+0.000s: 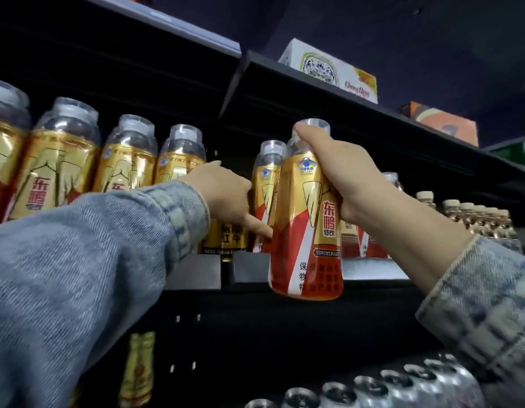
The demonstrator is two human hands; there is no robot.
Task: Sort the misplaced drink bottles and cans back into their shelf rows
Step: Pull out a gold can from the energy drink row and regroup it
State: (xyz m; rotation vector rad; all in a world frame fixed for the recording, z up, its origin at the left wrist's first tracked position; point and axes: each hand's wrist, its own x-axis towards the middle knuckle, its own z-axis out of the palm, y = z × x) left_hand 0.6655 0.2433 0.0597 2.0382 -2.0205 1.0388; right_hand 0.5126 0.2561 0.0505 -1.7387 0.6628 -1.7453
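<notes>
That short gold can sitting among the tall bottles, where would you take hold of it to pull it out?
Probably by its upper body, from the front. The gold can stands upright, shorter than the bottle row on one side and another bottle on the other, so its sides are crowded. The left hand is already over it.

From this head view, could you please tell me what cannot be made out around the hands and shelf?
- Gold can: top hidden by the left hand.
- Shelf bottle beside it: partly covered by the held bottle.
- Small bottles, far right: labels too small and blurred.
- Right hand: covers part of the held bottle's label.
</notes>
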